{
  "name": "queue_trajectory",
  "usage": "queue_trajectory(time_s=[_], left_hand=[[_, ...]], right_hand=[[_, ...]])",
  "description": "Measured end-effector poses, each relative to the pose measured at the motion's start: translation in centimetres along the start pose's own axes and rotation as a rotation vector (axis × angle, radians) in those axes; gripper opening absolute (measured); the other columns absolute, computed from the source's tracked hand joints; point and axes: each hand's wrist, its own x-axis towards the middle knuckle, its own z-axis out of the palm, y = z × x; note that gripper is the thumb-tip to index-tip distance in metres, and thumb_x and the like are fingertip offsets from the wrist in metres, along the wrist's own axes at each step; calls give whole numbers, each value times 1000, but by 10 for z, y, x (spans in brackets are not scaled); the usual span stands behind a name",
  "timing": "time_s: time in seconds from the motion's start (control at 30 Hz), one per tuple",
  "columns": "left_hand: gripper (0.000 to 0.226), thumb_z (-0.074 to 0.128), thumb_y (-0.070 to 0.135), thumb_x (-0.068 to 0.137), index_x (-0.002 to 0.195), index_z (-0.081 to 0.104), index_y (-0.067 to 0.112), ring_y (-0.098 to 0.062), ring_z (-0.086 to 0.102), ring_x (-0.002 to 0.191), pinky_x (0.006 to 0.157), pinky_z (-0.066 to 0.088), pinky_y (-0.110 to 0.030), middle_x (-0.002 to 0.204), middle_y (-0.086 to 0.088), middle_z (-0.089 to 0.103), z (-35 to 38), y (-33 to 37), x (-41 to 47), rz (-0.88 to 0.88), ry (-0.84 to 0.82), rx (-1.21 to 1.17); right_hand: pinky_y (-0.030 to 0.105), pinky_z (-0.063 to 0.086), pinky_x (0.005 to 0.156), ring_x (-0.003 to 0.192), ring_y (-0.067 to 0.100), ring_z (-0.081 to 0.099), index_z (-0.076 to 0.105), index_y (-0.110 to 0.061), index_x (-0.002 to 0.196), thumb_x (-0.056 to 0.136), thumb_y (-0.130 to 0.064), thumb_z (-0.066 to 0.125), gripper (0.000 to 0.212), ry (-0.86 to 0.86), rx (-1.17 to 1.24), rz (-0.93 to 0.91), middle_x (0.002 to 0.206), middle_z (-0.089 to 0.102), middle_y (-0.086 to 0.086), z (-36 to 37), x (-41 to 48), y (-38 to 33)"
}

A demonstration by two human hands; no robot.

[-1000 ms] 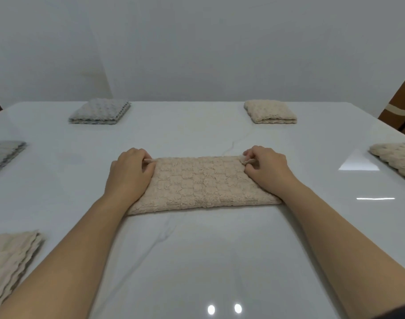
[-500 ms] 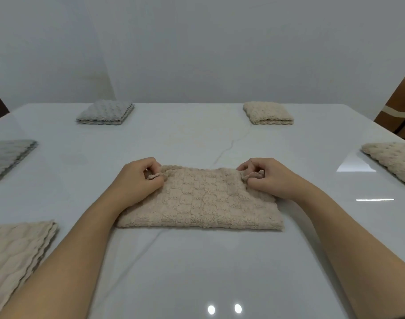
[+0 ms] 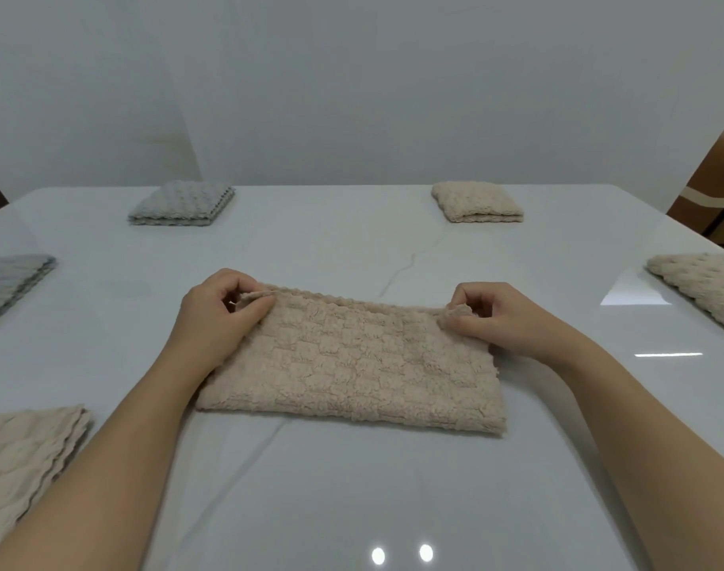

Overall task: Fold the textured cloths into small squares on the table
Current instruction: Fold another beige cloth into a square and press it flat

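Observation:
A beige textured cloth [image 3: 352, 360] lies folded into a long rectangle in the middle of the white table [image 3: 352, 488]. My left hand [image 3: 216, 311] pinches its far left corner between thumb and fingers. My right hand [image 3: 496, 315] pinches the far right corner, which is lifted a little off the table. The near edge of the cloth rests flat.
Folded cloths lie around the table: a grey one [image 3: 183, 204] far left, a beige one [image 3: 477, 201] far right, a grey one [image 3: 10, 282] at the left edge, a beige one [image 3: 706, 286] at the right edge, a beige one [image 3: 22, 455] near left.
Both hands went from resting on the cloth's far corners to pinching them. The far edge has lifted slightly and the cloth has shifted toward me.

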Motion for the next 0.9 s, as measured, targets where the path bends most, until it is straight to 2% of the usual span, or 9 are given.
queue_trajectory(time_s=[0.1, 0.2, 0.37, 0.43, 0.5, 0.6, 0.7, 0.8, 0.9], left_hand=[[16, 76, 15, 80, 74, 63, 22, -9, 53, 69, 68, 43, -24, 78, 7, 63, -1, 0, 1, -43, 40, 36], [18, 77, 16, 79, 74, 61, 19, -9, 50, 64, 64, 42, -24, 76, 2, 62, -1, 1, 0, -49, 55, 33], [19, 78, 19, 78, 73, 61, 19, -15, 49, 63, 62, 43, -30, 70, 1, 58, -8, 0, -1, -102, 32, -60], [21, 79, 15, 77, 70, 59, 18, -15, 52, 67, 64, 44, -30, 71, 2, 59, -9, 3, -2, -111, 30, -101], [26, 79, 10, 76, 67, 56, 17, -8, 52, 65, 62, 44, -22, 70, 5, 59, -9, 8, -3, -100, 40, -123], [23, 78, 7, 76, 77, 57, 16, -6, 51, 65, 65, 45, -19, 74, 2, 57, -10, 15, -3, -69, 24, -151], [27, 77, 10, 77, 95, 67, 27, -13, 53, 73, 75, 46, -25, 80, 0, 57, -17, 16, -2, -58, -77, -95], [16, 77, 15, 77, 78, 73, 31, -15, 59, 74, 74, 47, -25, 77, 0, 67, -26, 19, -2, -77, -189, -27], [24, 72, 11, 81, 68, 72, 31, -8, 56, 70, 70, 46, -17, 70, 8, 65, -37, 27, -2, -114, -186, -117]], right_hand=[[18, 39, 58, 59, 9, 48, 61, 0, 78, 85, -23, 74, 27, 87, -28, 16, 64, 55, 6, -1, -1, 4], [14, 41, 55, 53, 7, 52, 62, 3, 80, 83, -14, 74, 21, 194, -10, 11, 68, 61, 15, 0, -1, 6], [23, 42, 50, 51, 19, 48, 60, -3, 76, 86, -14, 72, 19, 306, 201, -10, 57, 57, 3, 2, -2, 9], [23, 39, 49, 46, 17, 44, 60, -6, 76, 87, -13, 71, 17, 337, 286, -22, 52, 54, 1, 2, -3, 10], [21, 38, 49, 46, 12, 45, 60, -5, 77, 87, -8, 69, 14, 378, 367, -32, 55, 54, 1, 3, -2, 11], [25, 39, 51, 57, 19, 46, 60, -4, 82, 87, -6, 69, 11, 422, 388, -45, 67, 53, 11, 3, 1, 11], [22, 37, 38, 46, 13, 44, 61, -7, 90, 87, -2, 67, 9, 467, 362, -71, 63, 52, 5, 4, 2, 10], [23, 42, 38, 45, 11, 48, 65, -8, 107, 87, 1, 67, 22, 500, 397, -73, 63, 56, 1, 5, 1, 5], [24, 46, 46, 50, 16, 48, 65, -2, 92, 87, -6, 67, 7, 468, 426, -79, 64, 55, 6, 1, -4, -2]])
